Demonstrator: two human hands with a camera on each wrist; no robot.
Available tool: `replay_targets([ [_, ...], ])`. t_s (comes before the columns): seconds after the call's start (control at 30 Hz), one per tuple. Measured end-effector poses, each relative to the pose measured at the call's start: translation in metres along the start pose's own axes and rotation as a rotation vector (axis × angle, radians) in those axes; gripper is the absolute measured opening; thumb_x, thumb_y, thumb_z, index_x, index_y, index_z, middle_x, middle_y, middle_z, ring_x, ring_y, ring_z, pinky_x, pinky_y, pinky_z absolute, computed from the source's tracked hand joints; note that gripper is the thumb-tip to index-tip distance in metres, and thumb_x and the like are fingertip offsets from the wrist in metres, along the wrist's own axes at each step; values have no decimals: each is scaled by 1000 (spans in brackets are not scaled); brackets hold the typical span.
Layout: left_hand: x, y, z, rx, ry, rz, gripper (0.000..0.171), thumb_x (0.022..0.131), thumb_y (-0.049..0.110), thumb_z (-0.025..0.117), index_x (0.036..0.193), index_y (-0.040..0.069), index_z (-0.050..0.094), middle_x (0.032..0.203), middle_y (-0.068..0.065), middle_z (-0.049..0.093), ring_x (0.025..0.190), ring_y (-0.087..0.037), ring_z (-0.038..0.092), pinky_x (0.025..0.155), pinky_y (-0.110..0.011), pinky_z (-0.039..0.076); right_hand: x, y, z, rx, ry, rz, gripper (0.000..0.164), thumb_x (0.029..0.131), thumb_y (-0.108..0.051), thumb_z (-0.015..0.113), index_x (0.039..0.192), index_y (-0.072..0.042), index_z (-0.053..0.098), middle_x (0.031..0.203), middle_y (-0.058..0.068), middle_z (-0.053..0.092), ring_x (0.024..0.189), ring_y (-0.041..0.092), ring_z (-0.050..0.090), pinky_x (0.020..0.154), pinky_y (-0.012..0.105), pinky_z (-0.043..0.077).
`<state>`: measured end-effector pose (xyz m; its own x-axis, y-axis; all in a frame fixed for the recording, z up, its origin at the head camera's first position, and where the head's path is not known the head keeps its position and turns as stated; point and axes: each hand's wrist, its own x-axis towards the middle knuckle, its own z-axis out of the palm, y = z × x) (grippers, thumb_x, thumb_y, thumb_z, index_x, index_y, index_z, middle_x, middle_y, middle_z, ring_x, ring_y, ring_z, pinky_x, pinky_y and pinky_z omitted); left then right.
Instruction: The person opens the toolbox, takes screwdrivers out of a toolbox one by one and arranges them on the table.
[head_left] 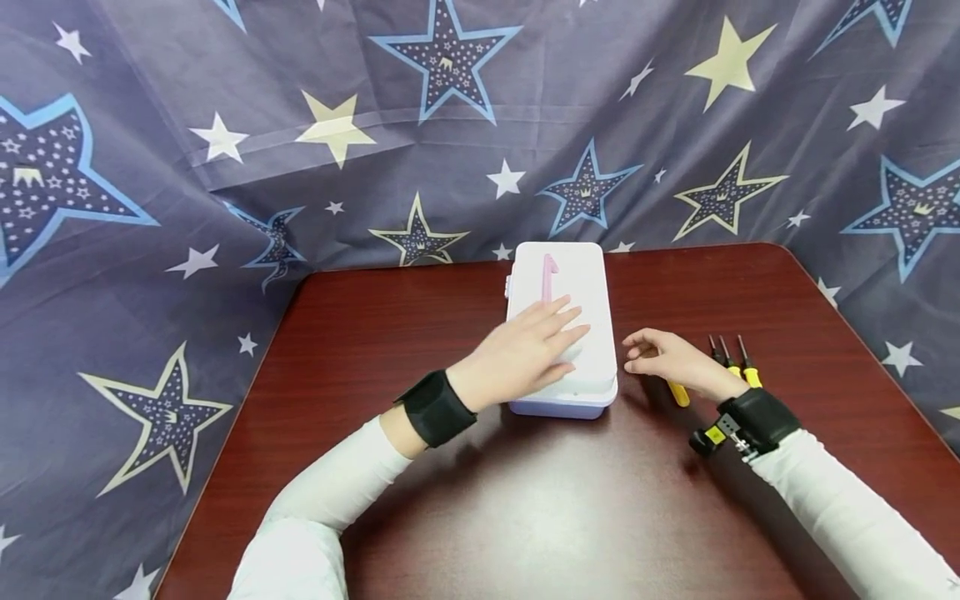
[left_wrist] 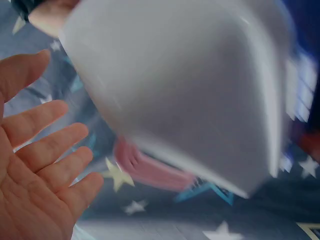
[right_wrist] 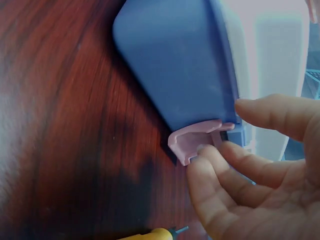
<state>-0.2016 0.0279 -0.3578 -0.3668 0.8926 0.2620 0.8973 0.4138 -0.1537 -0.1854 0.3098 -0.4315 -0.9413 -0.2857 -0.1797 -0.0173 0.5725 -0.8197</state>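
A plastic box with a white lid (head_left: 588, 279) and a blue base (head_left: 558, 410) stands on the table, a pink handle (head_left: 548, 275) on its lid. My left hand (head_left: 528, 346) is over the lid, fingers straight and spread; in the left wrist view it shows apart from the blurred white lid (left_wrist: 175, 90). At the box's right side is my right hand (head_left: 671, 360). In the right wrist view its bent fingertips meet a pink latch (right_wrist: 187, 142) that sticks out from the blue side, and the thumb lies by the lid's edge.
Several screwdrivers (head_left: 752, 377) with yellow handles lie to the right of the box, partly behind the right hand and wrist. The table (head_left: 390, 333) is dark red wood. A star-patterned cloth (head_left: 450, 167) hangs behind it.
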Motion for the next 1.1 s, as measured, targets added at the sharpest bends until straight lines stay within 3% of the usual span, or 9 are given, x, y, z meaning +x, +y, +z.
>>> replay_targets([
  [0.27,-32,-45,-4,-53,225,-128,50,93,36,59,133,6,54,140,-16,49,138,-30,32,117,-45,20,24,0,6,-332,70,-66,60,81,-15,69,131,9,45,128,30,50,119,44,42,97,55,38],
  [0.33,-43,-57,-4,-74,271,-183,50,92,35,60,132,6,55,139,-16,50,138,-30,32,116,-44,21,30,1,9,-409,89,-89,62,79,-17,71,130,9,46,127,30,50,117,44,40,97,55,32],
  [0.47,-65,-80,5,-148,325,-320,50,91,35,62,132,7,56,138,-15,51,138,-28,33,117,-40,21,42,5,15,-495,121,-100,64,75,-24,74,127,7,51,125,28,52,115,44,39,91,57,33],
  [0.57,-81,-94,16,-207,329,-416,50,91,36,62,132,8,56,137,-15,51,138,-28,33,116,-40,23,47,8,19,-532,137,-78,63,73,-28,75,124,4,55,126,28,50,114,46,37,85,59,37],
  [0.8,-112,-115,46,-323,257,-616,51,94,40,55,136,11,52,140,-13,48,139,-27,30,114,-44,25,52,10,22,-518,151,-39,62,77,-25,73,128,2,51,130,30,45,118,48,32,88,63,33],
  [1.1,-130,-122,64,-449,277,-769,51,96,44,50,136,11,52,141,-11,48,138,-26,32,113,-48,27,63,19,23,-504,151,-37,60,78,-22,70,131,-1,51,131,31,43,118,49,31,86,62,32],
])
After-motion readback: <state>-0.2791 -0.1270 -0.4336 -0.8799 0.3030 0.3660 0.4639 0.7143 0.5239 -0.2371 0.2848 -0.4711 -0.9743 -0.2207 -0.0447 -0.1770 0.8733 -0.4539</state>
